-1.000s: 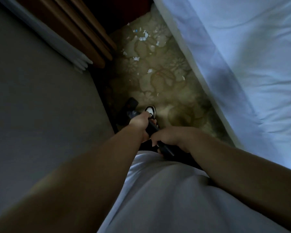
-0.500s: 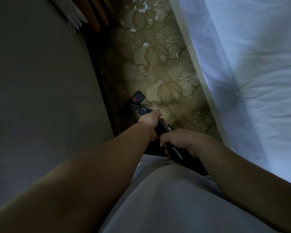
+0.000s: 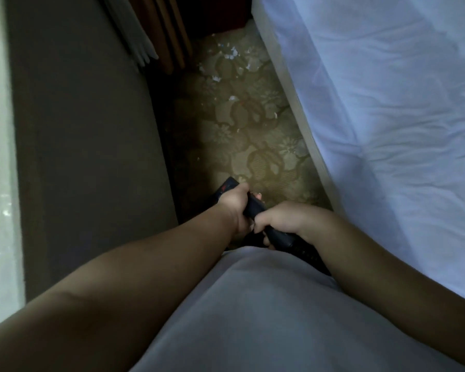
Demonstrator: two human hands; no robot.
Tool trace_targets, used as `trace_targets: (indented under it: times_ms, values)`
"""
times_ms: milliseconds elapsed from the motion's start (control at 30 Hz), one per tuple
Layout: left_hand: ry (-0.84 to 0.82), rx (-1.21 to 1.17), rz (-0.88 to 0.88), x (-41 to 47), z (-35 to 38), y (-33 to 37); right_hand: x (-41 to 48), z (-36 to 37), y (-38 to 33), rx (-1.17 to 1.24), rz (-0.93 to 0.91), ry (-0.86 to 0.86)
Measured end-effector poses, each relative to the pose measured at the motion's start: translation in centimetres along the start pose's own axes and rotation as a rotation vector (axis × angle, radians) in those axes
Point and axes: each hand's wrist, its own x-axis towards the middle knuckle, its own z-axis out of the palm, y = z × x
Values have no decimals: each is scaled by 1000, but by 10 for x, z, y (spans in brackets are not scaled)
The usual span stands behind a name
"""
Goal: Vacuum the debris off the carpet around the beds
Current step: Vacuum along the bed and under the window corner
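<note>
At frame centre, left hand [image 3: 235, 208] and right hand [image 3: 282, 220] both gripping dark vacuum handle [image 3: 253, 207], over carpet [image 3: 266, 162] beside bed [image 3: 387, 103]. Near patch apparently clean; white paper scraps [image 3: 232, 53] farther ahead, not yet vacuumed.

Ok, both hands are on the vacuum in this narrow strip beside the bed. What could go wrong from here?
1. The left hand and right hand grip the vacuum handle close to the body, while the scraps lie far ahead, so the reach may get awkward.
2. Those scraps sit near the pale pleated fabric, which suction might grab.
3. The bed sheet borders the carpet on the right and could snag.
</note>
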Motion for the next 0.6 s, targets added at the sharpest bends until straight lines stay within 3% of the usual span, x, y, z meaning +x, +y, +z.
trace_targets:
  times_ms: [233,600]
  values:
    - [8,-61,113,-6,10,17,-3,-16,-14,3,-61,-7]
    - [159,-174,237,12,44,41,32,-66,-27,-58,-148,-67]
